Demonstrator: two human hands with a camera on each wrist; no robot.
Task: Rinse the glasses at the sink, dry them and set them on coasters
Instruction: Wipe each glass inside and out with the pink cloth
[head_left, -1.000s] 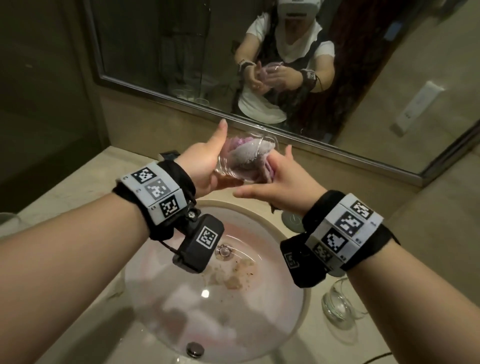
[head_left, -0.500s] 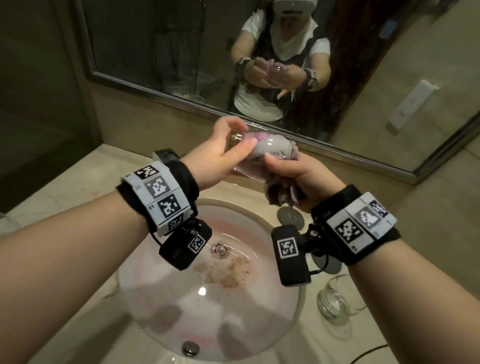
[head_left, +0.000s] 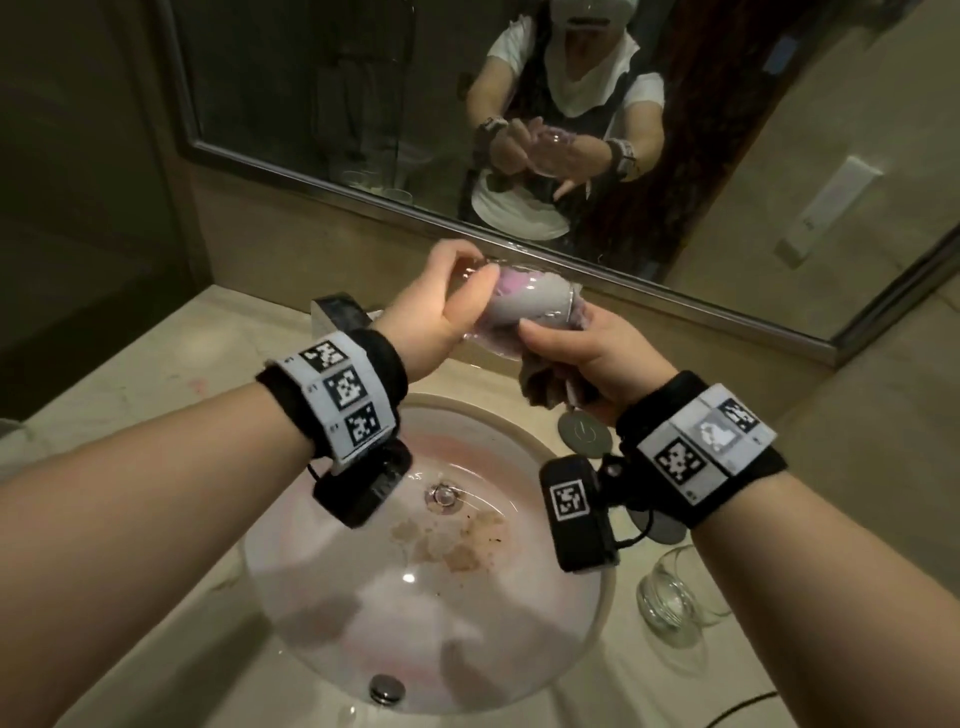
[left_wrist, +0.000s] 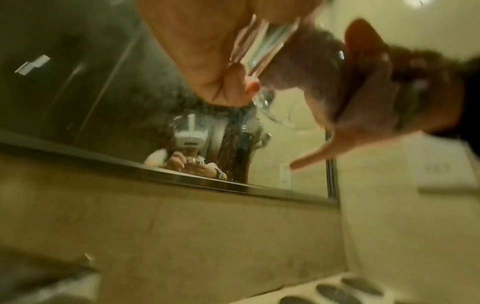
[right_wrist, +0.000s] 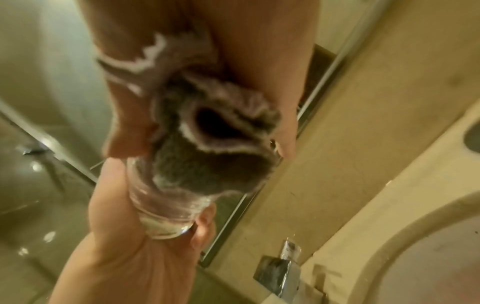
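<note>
A clear glass (head_left: 524, 306) lies on its side above the sink, near the mirror. My left hand (head_left: 467, 275) grips its thick base, thumb on the near side. A grey and pink cloth (head_left: 545, 384) is stuffed into the glass mouth, its tail hanging below. My right hand (head_left: 561, 338) holds the cloth at the rim, thumb against the glass wall. In the right wrist view the cloth (right_wrist: 207, 164) fills the glass (right_wrist: 166, 214), and my left hand (right_wrist: 116, 226) wraps the base. A second glass (head_left: 670, 597) stands on the counter at the right.
The round sink basin (head_left: 291, 597) lies below my hands, with brown residue near the drain (head_left: 444, 496). The faucet (head_left: 337, 312) stands behind my left wrist. Grey coasters (head_left: 584, 434) lie on the counter right of the basin. The mirror (head_left: 311, 104) runs along the back.
My left hand went from cradling the glass with the thumb up to gripping its base. The right hand turned the cloth inside the glass, which now lies more sideways.
</note>
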